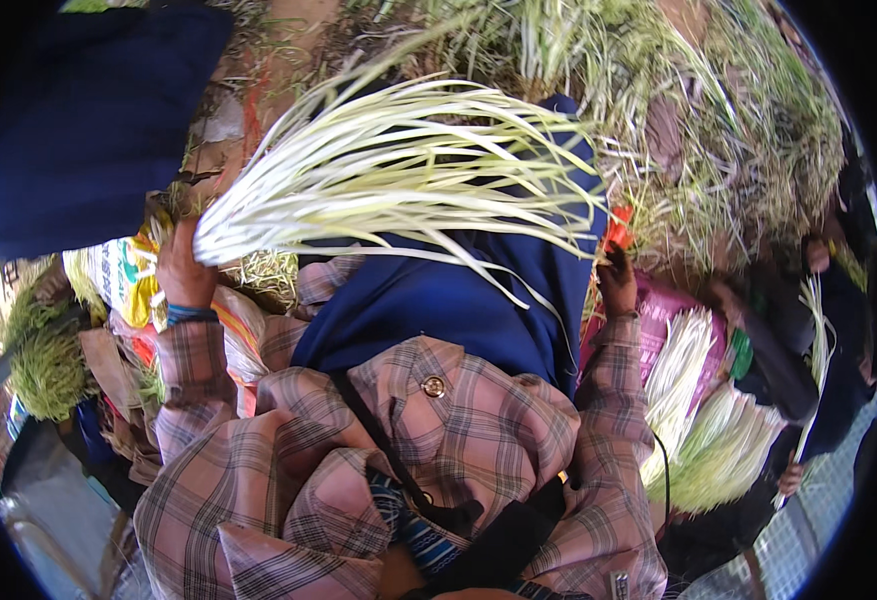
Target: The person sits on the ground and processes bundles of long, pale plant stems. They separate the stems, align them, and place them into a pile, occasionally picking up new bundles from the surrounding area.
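My left hand [185, 271] grips a bunch of long, flat, pale yellow-white leaves [401, 169], which look like blanched chives, by their white ends. The leaves fan out to the right above dark blue cloth [438, 296] over my lap, blurred in places. Out to the right, my right hand [618, 279] has its fingers bent at a small orange-red piece [619, 225] that looks like plastic. Whether the fingers pinch that piece or only touch it is unclear. Close by my right forearm lie bundled pale leaves [682, 360] on a purple printed sack [652, 311].
Loose green leaves and trimmings [723, 172] cover the ground ahead and to the right. At right, another person's hand [789, 478] holds a few pale stalks [817, 375]. A white-and-yellow printed sack [119, 281] and green bundles [52, 375] are at left. Dark blue cloth [85, 135] fills the upper left.
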The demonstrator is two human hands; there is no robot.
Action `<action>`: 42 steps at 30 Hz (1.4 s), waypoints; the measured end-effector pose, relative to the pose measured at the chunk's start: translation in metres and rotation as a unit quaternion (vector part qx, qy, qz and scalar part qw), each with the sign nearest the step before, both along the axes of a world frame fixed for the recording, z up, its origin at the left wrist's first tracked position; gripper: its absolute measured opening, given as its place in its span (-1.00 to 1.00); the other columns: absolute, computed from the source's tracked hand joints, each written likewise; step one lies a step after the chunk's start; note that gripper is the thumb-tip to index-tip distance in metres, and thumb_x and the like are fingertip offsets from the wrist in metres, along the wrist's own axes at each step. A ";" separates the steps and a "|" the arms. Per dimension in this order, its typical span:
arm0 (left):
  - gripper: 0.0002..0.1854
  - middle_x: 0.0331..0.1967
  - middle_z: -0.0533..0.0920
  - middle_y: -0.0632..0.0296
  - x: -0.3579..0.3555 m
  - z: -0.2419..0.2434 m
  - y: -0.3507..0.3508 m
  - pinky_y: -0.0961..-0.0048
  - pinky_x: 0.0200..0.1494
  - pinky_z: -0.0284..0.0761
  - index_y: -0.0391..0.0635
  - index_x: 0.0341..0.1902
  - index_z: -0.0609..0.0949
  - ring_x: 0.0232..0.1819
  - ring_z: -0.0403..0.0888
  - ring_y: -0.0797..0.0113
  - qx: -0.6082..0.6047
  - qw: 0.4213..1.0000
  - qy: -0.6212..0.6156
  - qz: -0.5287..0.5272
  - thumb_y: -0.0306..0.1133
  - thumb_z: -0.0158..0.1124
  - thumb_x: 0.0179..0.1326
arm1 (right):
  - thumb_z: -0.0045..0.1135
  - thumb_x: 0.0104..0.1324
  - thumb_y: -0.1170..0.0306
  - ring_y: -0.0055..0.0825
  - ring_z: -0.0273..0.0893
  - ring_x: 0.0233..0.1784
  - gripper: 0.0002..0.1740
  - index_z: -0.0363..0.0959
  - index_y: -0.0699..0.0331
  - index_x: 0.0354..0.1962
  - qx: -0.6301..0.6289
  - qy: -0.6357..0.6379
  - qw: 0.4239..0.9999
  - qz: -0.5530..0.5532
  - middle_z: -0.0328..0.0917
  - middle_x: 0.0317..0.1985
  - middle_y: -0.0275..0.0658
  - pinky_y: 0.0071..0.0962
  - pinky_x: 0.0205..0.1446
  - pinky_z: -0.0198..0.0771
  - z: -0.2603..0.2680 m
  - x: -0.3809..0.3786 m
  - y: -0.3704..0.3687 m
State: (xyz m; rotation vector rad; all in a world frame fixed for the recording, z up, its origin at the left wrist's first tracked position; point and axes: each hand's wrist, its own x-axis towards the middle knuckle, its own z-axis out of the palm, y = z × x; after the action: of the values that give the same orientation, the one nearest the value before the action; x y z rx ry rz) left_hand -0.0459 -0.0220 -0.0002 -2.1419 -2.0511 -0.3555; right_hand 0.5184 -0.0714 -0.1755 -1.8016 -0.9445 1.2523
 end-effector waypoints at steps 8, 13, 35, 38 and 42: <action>-0.81 -0.58 0.51 0.25 0.033 0.070 0.065 0.39 -0.46 0.34 -0.03 -0.38 0.51 -0.50 0.48 0.23 0.202 0.976 0.037 -0.072 -0.42 0.21 -0.17 | -0.35 0.32 0.12 -0.41 0.15 0.16 -0.45 0.09 0.36 0.11 0.142 0.102 0.984 0.037 0.21 0.09 -0.13 -0.47 0.23 -0.02 0.023 -0.053 0.120; -0.77 -0.42 0.55 0.08 0.017 0.072 0.085 0.43 -0.33 0.43 -0.07 -0.24 0.51 -0.35 0.55 0.16 0.165 0.983 -0.068 0.034 -0.44 0.19 -0.05 | -0.50 0.33 0.05 -0.43 -0.05 0.29 -0.37 -0.07 0.34 0.18 0.071 0.213 0.969 0.106 0.01 0.22 -0.18 -0.47 0.31 -0.13 0.020 -0.063 0.110; -0.83 -0.70 0.36 0.41 0.048 0.040 0.122 0.54 -0.52 0.34 -0.07 -0.38 0.38 -0.64 0.33 0.50 -0.209 0.326 -0.918 0.080 -0.25 0.05 0.17 | 0.03 0.05 0.67 -0.77 0.23 -0.45 -0.58 0.28 0.35 -0.08 0.320 -0.146 0.935 -0.037 0.40 -0.13 -0.25 -0.77 -0.43 0.20 0.236 -0.125 0.058; -0.79 -0.67 0.36 0.35 0.075 0.048 0.132 0.48 -0.37 0.34 -0.07 -0.50 0.35 -0.58 0.32 0.42 -0.149 0.225 -0.962 0.041 -0.27 -0.01 0.20 | 0.17 -0.02 0.57 -0.71 0.31 -0.47 -0.61 0.39 0.21 -0.17 0.181 -0.206 0.953 0.128 0.45 -0.28 -0.35 -0.69 -0.41 0.29 0.224 -0.160 0.066; -0.75 -0.67 0.34 0.32 0.117 0.058 0.135 0.42 -0.24 0.29 -0.05 -0.57 0.32 -0.52 0.30 0.37 -0.054 0.175 -0.983 -0.017 -0.27 -0.06 0.22 | 0.24 -0.06 0.37 -0.21 0.33 0.00 -0.44 0.31 0.28 -0.06 0.246 -0.165 0.896 0.331 0.39 -0.10 -0.09 -0.41 0.06 0.22 0.198 -0.217 0.078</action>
State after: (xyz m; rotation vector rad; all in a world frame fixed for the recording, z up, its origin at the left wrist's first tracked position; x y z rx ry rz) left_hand 0.0708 0.1133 0.0580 0.0555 0.4232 1.5314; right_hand 0.3010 0.0063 0.0222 -1.3329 -1.9895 0.9445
